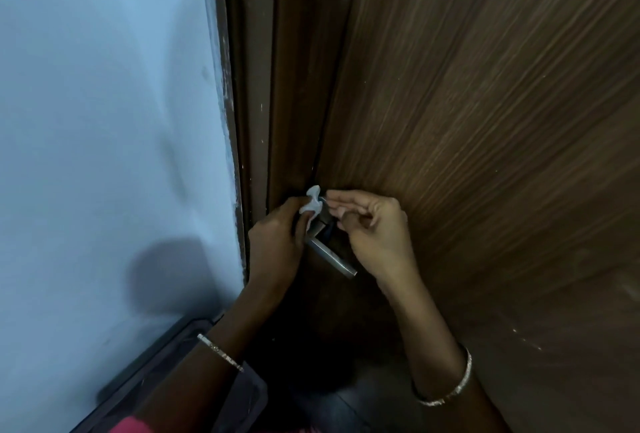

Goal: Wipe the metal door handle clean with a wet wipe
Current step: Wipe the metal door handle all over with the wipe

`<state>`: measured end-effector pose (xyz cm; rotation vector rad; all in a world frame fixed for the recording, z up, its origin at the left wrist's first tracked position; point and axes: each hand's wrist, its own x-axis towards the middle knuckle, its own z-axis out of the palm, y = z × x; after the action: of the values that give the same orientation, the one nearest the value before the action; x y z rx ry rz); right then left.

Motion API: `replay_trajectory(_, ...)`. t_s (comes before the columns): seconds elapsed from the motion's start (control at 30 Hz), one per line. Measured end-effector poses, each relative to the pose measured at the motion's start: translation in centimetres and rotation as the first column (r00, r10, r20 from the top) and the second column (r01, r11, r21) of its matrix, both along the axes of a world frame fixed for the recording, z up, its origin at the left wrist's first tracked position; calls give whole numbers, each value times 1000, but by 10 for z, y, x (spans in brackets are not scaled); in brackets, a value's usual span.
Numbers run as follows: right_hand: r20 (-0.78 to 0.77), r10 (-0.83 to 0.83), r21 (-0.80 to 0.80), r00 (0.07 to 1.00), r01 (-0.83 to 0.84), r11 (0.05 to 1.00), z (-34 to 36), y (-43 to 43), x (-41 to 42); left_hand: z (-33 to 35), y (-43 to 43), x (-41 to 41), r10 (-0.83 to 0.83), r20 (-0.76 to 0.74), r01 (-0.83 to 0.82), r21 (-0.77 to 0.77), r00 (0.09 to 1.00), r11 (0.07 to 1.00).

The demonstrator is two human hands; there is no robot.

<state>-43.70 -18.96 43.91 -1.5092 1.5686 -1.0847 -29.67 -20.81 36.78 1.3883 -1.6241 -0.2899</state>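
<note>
Wooden door (485, 121); left hand (277, 242) pinches wipe (311, 204)

The left hand (277, 242) is covering most of the wipe (312, 203); only a crumpled end is sticking out above its knuckles, and its fingertips are hiding behind that end. Both hands are blocking the handle (334, 259) where it joins the door, leaving only the bar between them showing. Shadow is making it impossible to tell whether the right hand (375, 235) is pinching wipe or metal. The bottom edge is cutting off both forearms and a dark object (166, 373) under the left one.
</note>
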Motion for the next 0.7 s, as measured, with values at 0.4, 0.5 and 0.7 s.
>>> replay_trajectory(0.4, -91, -169, 128, 981, 180, 975, -53, 68, -39, -12, -7, -18, 27, -16, -26, 70, 1000, 997)
replay_trajectory(0.5, -69, -145, 161, 987, 154, 975, -57, 66, -32, -19, -12, -20, 40, -32, -36, 134, 999, 990)
replay_trajectory(0.7, -151, -154, 121, 976, 173, 977, -58, 60, -30, -31, -19, -23, 85, -105, -54, 269, 991, 962)
